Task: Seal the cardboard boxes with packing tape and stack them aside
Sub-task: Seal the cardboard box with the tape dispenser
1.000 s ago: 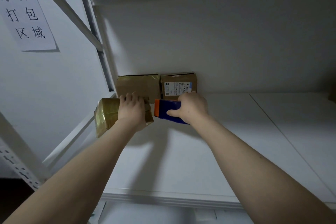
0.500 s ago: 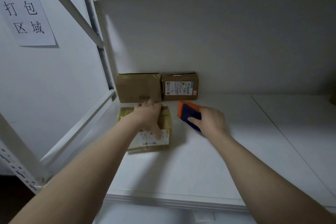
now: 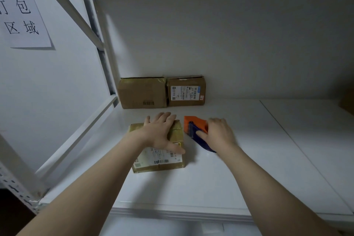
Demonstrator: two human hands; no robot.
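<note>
A small taped cardboard box (image 3: pixel 159 161) with a white shipping label lies flat on the white shelf (image 3: pixel 229 188). My left hand (image 3: pixel 161 132) presses flat on its top with spread, straight fingers. Just to the right, my right hand (image 3: pixel 218 134) grips an orange and blue tape dispenser (image 3: pixel 195 128), whose orange end sits close to the box's far right corner. Two more cardboard boxes stand against the back wall: a plain one (image 3: pixel 141 93) and one with a label (image 3: pixel 186 91).
A white metal rack frame (image 3: pixel 103 57) with a diagonal brace bounds the shelf on the left. A paper sign (image 3: pixel 21 15) hangs on the left wall. The edge of another brown box (image 3: pixel 347 101) shows at the far right.
My left hand brought the box from the air at the left down onto the shelf and now presses it flat. My right hand lowered the tape dispenser beside it.
</note>
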